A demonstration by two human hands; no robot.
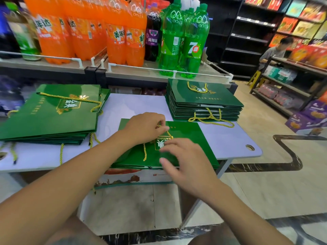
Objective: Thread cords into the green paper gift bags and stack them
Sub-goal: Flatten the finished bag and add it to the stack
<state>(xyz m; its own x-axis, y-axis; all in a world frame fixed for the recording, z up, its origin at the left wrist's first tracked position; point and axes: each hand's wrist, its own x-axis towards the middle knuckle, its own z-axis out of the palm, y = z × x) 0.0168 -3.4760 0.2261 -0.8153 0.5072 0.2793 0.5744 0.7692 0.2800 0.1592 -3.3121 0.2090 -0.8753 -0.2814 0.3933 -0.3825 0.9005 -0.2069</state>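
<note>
A flat green gift bag point(192, 138) lies on the white table point(230, 138) right in front of me. A yellow cord point(144, 152) runs across its face. My left hand point(143, 128) pinches the cord near the bag's far edge. My right hand point(184, 160) hovers over the bag's printed label with its fingers spread and loosely bent, holding nothing that I can see. One stack of green bags point(49, 117) with cords sits at the left. Another stack point(203, 101) sits at the back right.
Behind the table runs a shelf point(141, 71) with orange, purple and green soda bottles point(184, 39). A cardboard box point(134, 206) stands under the table. A person point(274, 52) sits by store shelves at the far right. Tiled floor lies to the right.
</note>
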